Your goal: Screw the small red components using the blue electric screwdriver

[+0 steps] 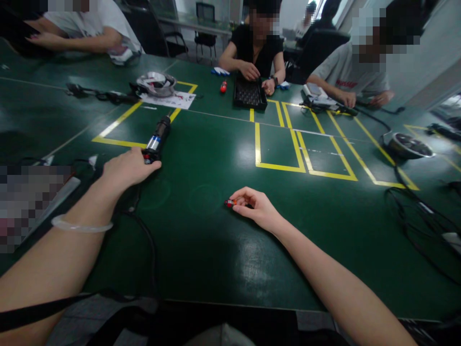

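My left hand [124, 169] reaches out to the left and is closed round the rear end of an electric screwdriver [157, 135]. The tool has a black body with a silver and blue band, and its thin bit points away from me. A black cable [149, 235] runs from near that hand toward the table's front edge. Low over the middle of the green table [205, 250], my right hand [257, 206] pinches a small red and black part [229, 203] between thumb and fingers. Its exact kind is too small to make out.
Yellow tape [281, 167] marks rectangles on the table. Across from me, a person handles a black tray [249, 93], with a red object [223, 86] beside it. A round metal item [411, 145] and black cables [406, 211] lie right; a coiled bundle [156, 84] lies back left.
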A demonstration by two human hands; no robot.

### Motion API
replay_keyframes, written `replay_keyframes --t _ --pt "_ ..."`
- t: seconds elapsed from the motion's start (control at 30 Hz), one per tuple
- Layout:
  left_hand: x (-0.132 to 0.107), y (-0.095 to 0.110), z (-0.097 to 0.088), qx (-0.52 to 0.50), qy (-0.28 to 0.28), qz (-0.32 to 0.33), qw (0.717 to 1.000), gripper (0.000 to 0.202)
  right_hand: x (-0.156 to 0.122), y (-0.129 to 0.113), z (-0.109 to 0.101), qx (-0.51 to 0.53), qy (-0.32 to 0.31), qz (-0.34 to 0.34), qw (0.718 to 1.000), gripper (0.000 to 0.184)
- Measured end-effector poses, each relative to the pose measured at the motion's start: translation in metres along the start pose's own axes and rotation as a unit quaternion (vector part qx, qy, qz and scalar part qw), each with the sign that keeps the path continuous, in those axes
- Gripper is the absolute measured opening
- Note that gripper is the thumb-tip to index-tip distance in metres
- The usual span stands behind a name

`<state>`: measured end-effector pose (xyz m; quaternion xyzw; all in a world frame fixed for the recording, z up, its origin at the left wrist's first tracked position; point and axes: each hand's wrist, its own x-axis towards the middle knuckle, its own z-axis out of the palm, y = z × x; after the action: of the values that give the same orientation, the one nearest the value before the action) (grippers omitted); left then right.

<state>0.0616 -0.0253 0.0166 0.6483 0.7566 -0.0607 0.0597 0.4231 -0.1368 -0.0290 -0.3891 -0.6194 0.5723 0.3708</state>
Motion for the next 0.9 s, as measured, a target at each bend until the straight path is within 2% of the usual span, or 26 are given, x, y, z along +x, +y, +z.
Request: replay_keyframes --t 0.23,0.47,0.67,0.9 --pt "-0.037 0.057 0.008 -0.016 0.023 0.124 0.992 0.077 0.0 0.0 0.0 -0.026 0.0 -0.006 1.0 0.022" --pt "-0.088 0.108 0.012 0.013 0.039 0.221 0.974 0.062 0.001 0.001 0.005 -0.066 0.014 -0.026 0.997 0.019" --pt "-0.118 0.126 0.019 0.004 0.04 0.284 0.958 0.05 -0.001 0.0 0.01 -0.159 0.029 -0.088 0.983 0.015" --pt "-0.129 0.13 0.019 -0.015 0.022 0.319 0.947 0.043 -0.004 -0.003 0.014 -0.271 0.022 -0.176 0.946 0.008"
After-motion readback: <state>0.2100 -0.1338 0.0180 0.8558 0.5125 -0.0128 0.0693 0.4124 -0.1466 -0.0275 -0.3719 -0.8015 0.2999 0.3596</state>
